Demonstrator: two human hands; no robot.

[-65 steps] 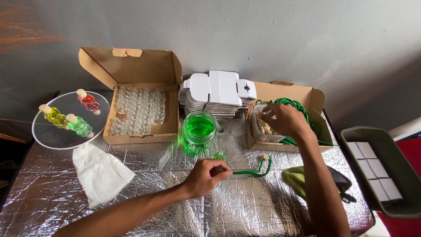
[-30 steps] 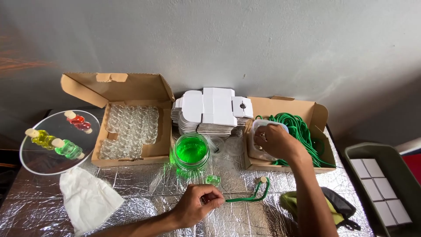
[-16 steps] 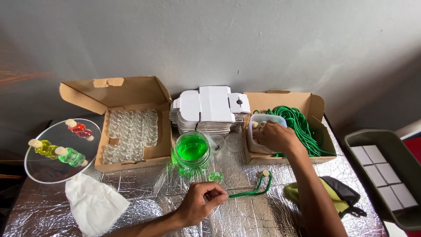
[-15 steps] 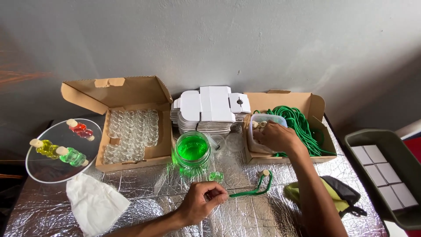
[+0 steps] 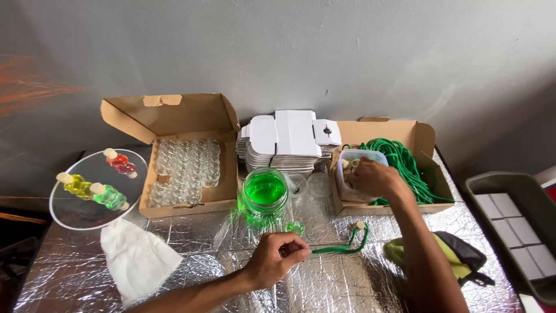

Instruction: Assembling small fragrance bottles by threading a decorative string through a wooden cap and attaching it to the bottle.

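A single head-worn camera is looking steeply down and forward over a foil-covered table, facing a grey wall that is filling the upper part of the frame. Taking the green jar as the centre, the camera is sitting near enough that both forearms are entering from the bottom edge below the jar. The table's far edge is meeting the wall behind the jar. No second view is sharing this scene.
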